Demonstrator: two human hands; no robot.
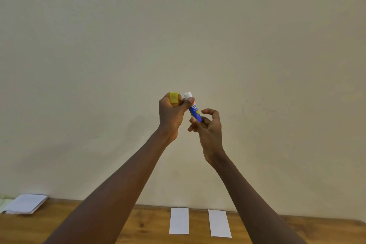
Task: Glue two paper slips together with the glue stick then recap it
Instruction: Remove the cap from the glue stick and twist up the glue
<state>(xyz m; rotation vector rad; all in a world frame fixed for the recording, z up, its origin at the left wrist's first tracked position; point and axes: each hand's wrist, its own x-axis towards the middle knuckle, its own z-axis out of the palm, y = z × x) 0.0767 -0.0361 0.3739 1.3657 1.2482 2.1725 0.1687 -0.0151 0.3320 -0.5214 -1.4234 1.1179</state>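
Observation:
Both arms are raised high in front of the wall. My left hand (172, 114) holds the yellow cap (174, 97) in its fingers, and its thumb presses on the upper part of the blue glue stick (195, 110). The stick is uncapped, its white glue tip (188, 95) pointing up. My right hand (208, 127) pinches the bottom end of the stick with thumb and fingers. Two white paper slips lie side by side on the wooden table below: the left slip (179, 220) and the right slip (219, 223), apart from each other.
A small stack of white paper (26, 203) lies at the table's far left, against the wall. The wooden table (150, 224) runs along the bottom of the view, with the plain beige wall (178, 25) right behind it.

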